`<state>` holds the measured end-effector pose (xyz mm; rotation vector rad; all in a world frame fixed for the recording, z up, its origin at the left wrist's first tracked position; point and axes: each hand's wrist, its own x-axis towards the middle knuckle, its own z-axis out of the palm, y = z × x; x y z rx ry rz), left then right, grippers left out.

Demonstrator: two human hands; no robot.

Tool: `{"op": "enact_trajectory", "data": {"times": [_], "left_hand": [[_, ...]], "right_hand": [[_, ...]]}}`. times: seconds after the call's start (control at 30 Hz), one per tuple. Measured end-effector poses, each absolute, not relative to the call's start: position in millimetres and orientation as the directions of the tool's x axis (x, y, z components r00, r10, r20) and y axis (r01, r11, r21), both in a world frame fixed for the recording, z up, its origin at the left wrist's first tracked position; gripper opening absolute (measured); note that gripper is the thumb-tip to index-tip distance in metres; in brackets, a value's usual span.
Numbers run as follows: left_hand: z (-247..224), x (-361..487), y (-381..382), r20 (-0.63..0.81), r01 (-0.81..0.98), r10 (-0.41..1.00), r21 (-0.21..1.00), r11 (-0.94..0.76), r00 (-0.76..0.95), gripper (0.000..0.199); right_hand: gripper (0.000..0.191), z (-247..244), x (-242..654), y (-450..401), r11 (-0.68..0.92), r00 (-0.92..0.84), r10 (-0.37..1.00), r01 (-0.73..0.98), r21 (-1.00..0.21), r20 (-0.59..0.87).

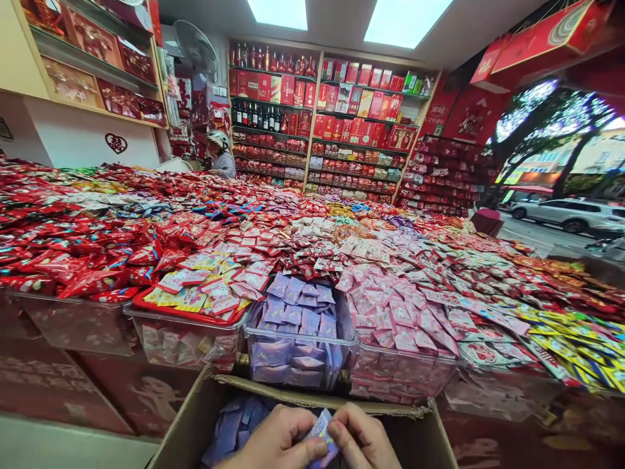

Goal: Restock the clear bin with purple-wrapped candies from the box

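Note:
Over an open cardboard box (178, 433), my left hand (280, 435) and my right hand (360, 435) meet around one small purple packet (321, 426). Thumbs and fingers of both hands pinch it from either side. More purple packets (232, 430) lie in the left part of the box, partly covered by my left hand. Just beyond the box stands a clear plastic bin (300, 340), with purple packets of the same colour laid in rows inside.
To the right, a clear bin holds pink packets (390, 312); on the left, another bears a red tray (190, 314) of yellow and pink packets. Heaps of red packets (97, 260) spread behind. Shelves (319, 124) line the back wall, near a person in a helmet (223, 156).

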<state>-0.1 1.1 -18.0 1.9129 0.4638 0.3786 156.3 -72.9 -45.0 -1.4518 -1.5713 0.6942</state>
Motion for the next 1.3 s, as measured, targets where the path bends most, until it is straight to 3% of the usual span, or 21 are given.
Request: {"op": "enact_trajectory", "data": {"times": [0.1,0.2,0.3,0.4,0.53,0.67,0.8,1.13,1.3], "left_hand": [[-10.2,2.5,-4.9,0.011,0.059,0.547,0.992,-0.11,0.837,0.031],[-9.3,4.6,-4.4,-0.042,-0.048,0.58,0.989,0.14,0.814,0.032],[-13.8,6.1,-2.7,-0.093,-0.084,0.638,0.967,0.241,0.765,0.035],[-18.8,7.2,-3.5,-0.088,-0.119,0.658,0.958,0.263,0.748,0.033],[-20.6,8.5,-6.7,-0.083,-0.14,0.609,0.94,0.31,0.789,0.047],[-18.8,9.1,-8.4,-0.176,-0.041,0.6,0.943,0.33,0.781,0.045],[-15.1,8.1,-8.1,-0.179,-0.003,0.612,0.958,0.285,0.77,0.04],[-15.4,6.9,-6.6,-0.161,-0.086,0.616,0.932,0.351,0.771,0.045],[-19.6,6.8,-4.7,-0.171,-0.09,0.64,0.931,0.354,0.749,0.037]], "right_hand": [[0.028,-35.7,156.1,-75.9,0.192,0.129,0.955,0.423,-0.886,0.268],[0.028,-35.2,155.7,-77.6,0.114,0.217,0.961,0.258,-0.959,0.172],[0.029,-35.6,154.4,-78.0,0.041,0.252,0.965,0.111,-0.993,0.068],[0.031,-34.6,152.5,-77.2,0.0,0.274,0.962,0.001,-1.0,0.0],[0.032,-35.4,152.6,-74.5,-0.057,0.323,0.942,-0.102,-0.993,-0.088],[0.034,-37.6,153.4,-73.8,-0.085,0.311,0.944,-0.089,-0.992,-0.109],[0.034,-34.9,149.3,-77.3,-0.059,0.346,0.935,-0.064,-0.996,-0.078],[0.032,-32.7,147.6,-79.4,-0.002,0.38,0.925,-0.04,-0.999,-0.017],[0.031,-34.2,148.1,-79.3,0.005,0.379,0.926,-0.023,-1.0,-0.004]]}}
